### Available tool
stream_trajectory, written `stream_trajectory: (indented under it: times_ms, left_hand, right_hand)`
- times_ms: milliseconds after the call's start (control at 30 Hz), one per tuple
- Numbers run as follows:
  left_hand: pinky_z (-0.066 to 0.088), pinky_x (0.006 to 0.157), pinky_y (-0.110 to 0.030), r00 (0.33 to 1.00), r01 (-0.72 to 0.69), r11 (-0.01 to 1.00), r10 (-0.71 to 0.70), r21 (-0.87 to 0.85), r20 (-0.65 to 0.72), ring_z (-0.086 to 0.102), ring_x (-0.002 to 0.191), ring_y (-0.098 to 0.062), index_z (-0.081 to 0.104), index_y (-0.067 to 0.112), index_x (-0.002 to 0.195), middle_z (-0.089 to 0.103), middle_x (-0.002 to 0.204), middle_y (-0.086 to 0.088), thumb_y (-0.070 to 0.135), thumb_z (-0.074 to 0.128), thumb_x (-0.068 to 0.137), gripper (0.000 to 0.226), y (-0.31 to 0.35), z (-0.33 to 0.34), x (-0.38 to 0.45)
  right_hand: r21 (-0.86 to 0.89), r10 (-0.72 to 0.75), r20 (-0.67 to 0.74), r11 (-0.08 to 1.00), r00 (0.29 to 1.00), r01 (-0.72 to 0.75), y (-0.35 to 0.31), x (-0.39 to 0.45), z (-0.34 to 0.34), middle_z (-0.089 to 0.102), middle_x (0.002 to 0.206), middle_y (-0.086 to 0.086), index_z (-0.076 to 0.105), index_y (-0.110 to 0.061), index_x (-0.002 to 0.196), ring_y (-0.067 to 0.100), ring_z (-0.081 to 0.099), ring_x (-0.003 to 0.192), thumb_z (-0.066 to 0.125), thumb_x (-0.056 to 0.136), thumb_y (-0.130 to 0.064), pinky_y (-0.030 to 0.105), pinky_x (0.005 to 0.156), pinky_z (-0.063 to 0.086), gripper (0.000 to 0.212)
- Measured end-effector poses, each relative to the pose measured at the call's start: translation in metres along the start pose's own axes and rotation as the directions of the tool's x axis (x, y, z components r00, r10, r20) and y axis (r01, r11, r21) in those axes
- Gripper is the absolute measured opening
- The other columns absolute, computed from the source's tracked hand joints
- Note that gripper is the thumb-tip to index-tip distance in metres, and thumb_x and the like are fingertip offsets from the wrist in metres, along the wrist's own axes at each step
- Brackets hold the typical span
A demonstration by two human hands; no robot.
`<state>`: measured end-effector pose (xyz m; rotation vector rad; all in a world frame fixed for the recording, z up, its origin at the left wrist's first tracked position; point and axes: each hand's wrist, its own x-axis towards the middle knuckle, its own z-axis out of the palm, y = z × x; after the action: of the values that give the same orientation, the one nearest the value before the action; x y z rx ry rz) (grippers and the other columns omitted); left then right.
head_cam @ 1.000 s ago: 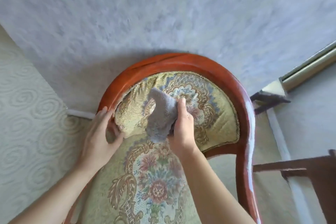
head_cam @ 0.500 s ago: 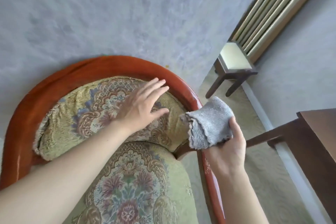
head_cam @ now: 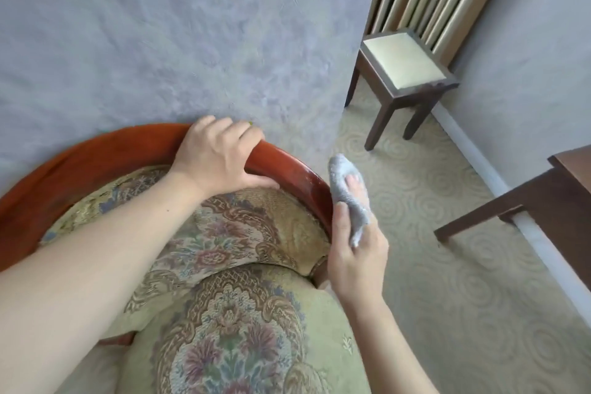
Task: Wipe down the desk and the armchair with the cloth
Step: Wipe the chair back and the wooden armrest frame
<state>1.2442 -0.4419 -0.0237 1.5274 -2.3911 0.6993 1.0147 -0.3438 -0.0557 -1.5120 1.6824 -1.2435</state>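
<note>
At the armchair [head_cam: 224,281] rim, our left hand [head_cam: 220,160] curls over the wood; right hand [head_cam: 355,253] pinches the cloth [head_cam: 348,192], limp and light, best bunched.

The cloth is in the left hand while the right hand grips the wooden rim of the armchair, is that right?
Not quite: the hands are swapped. The head view shows the right hand holding the cloth, while the left hand grips the armchair's wooden rim.
</note>
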Motion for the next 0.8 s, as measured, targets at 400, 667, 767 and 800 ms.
stream_trajectory:
  times_ms: [400,667,767,800]
  left_hand:
    - [0.042,0.058,-0.038,0.994,-0.023,0.999,0.025,0.026,-0.102,0.058,0.061,-0.032,0.056,0.012,0.078,0.058,0.068,-0.007,0.016,0.054,0.082,0.006,-0.004,0.009,0.001]
    - [0.043,0.064,-0.036,0.997,-0.010,1.000,0.008,-0.023,-0.081,0.061,0.065,-0.026,0.063,0.015,0.080,0.062,0.070,-0.001,0.093,0.057,0.063,0.080,-0.006,0.013,-0.001]
    - [0.041,0.064,-0.037,0.994,-0.036,0.999,0.033,-0.025,-0.100,0.060,0.066,-0.026,0.062,0.015,0.082,0.061,0.072,-0.002,0.092,0.057,0.064,0.080,-0.005,0.014,-0.002]
    - [0.041,0.064,-0.037,0.994,-0.041,0.999,0.039,-0.021,-0.103,0.059,0.066,-0.026,0.062,0.014,0.083,0.061,0.072,-0.002,0.092,0.058,0.064,0.080,-0.005,0.014,-0.002]
  right_hand:
    - [-0.245,-0.472,0.155,0.833,0.868,0.497,-0.022,0.029,0.099,0.040,0.155,0.016,0.045,-0.004,0.146,0.031,0.029,0.149,0.033,0.106,-0.032,0.049,0.122,0.021,0.051]
    - [-0.400,-0.153,-0.072,0.909,0.986,0.112,0.051,-0.021,0.032,0.039,0.156,0.002,0.047,-0.014,0.148,0.018,0.036,0.146,0.035,0.103,-0.034,0.039,0.118,0.032,0.050]
    - [-0.328,0.077,-0.225,0.933,0.971,-0.150,0.054,-0.030,0.032,0.041,0.155,-0.005,0.044,-0.018,0.149,0.015,0.039,0.144,0.030,0.099,-0.041,0.033,0.117,0.031,0.057]
    - [-0.319,0.072,-0.258,0.935,0.963,-0.156,0.049,-0.031,0.038,0.042,0.155,0.002,0.044,-0.012,0.148,0.020,0.038,0.144,0.031,0.099,-0.038,0.034,0.119,0.028,0.057]
